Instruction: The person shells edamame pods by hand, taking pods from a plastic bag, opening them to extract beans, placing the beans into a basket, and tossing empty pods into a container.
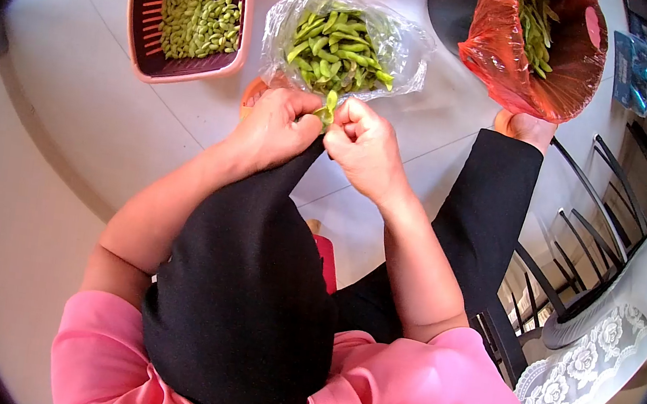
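Between my two hands is a green soybean pod [329, 107], pinched from both sides and looking split or bent at the top. My left hand [278, 127] is closed, thumb and forefinger gripping the pod. My right hand [368, 145] is closed too, its fingertips pressed against the pod's other side. Just beyond them lies a clear plastic bag [405, 61], opened wide around a heap of whole green pods [339, 48]. Shelled green beans [201, 16] fill part of a pink and dark slotted basket [134, 17] to the left.
A red plastic bag [498, 70] holding pods [536, 27] stands at the far right, near my foot [527, 129]. Black metal chair legs [575, 231] and white lace cloth [588, 364] are at the right. Pale floor tiles [428, 126] lie underneath.
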`<state>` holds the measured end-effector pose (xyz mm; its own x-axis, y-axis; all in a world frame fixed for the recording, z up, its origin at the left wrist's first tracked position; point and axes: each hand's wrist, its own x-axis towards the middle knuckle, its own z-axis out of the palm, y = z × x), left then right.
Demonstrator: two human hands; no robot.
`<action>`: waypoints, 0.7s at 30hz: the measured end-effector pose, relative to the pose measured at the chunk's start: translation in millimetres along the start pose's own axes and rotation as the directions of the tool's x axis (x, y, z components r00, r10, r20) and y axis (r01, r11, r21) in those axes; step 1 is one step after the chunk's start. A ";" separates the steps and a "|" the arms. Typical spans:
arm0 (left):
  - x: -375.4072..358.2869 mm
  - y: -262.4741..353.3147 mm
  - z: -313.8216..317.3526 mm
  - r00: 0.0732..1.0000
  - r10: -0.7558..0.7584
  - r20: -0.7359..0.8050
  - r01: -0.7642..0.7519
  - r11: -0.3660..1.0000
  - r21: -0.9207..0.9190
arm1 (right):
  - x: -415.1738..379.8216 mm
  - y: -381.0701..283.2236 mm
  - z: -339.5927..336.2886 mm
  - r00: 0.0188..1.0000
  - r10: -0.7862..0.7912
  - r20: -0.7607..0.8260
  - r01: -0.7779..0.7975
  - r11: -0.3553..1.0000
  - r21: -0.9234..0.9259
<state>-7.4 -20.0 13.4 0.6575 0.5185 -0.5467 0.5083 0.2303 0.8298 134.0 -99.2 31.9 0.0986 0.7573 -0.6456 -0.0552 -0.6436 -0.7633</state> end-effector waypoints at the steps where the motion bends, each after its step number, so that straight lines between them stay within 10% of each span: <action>1: 0.2 -2.5 -0.3 1.000 0.000 0.000 0.000 1.000 0.001 | -1.6 -5.6 3.1 0.997 -0.052 -0.061 0.043 0.988 -0.149; 11: 3.5 -3.0 -2.2 0.994 -0.023 -0.107 -0.006 0.965 -0.263 | 2.9 -10.3 1.0 0.933 -0.342 -0.110 0.163 0.678 -0.717; 13: 4.0 0.6 -4.6 0.999 -0.026 -0.024 0.025 0.999 -0.028 | 3.4 -11.9 4.3 0.905 -0.412 -0.104 0.214 0.652 -0.727; 21: 2.3 -5.0 0.5 0.999 0.046 -0.003 -0.046 0.997 -0.064 | 5.4 -9.0 6.6 0.890 -0.411 -0.197 0.266 0.820 -0.507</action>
<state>-8.1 -20.3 8.0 0.6784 0.5308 -0.5080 0.4411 0.2586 0.8594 128.5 -88.5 35.2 0.3060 0.9167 -0.2568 0.4847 -0.3822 -0.7868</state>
